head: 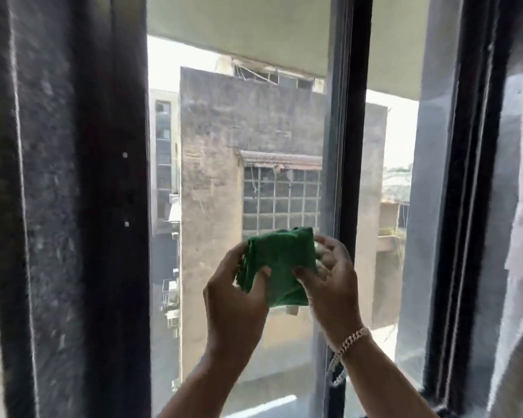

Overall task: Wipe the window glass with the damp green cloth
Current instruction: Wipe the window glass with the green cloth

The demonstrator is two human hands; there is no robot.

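Dark frame (73, 206) at left, black mullion (352, 146) right of centre. Glass (224, 146) between them, hazy, grey building behind. Left hand (234, 294), right hand (335, 285) raised before lower glass, fingers pinching folded cloth (280, 260) from both sides. Chain bracelet (349, 340) on right wrist.

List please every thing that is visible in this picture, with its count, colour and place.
green cloth: one, green, folded, held in front of the glass, centre.
window glass: two panes, clear but dusty, centre and right.
window frame: black bars, between and beside the panes.
building: one, grey-brown, outside behind the glass.
bracelet: one, pale chain, on right wrist.
left hand: one, holds the cloth's left edge.
right hand: one, holds the cloth's right edge.
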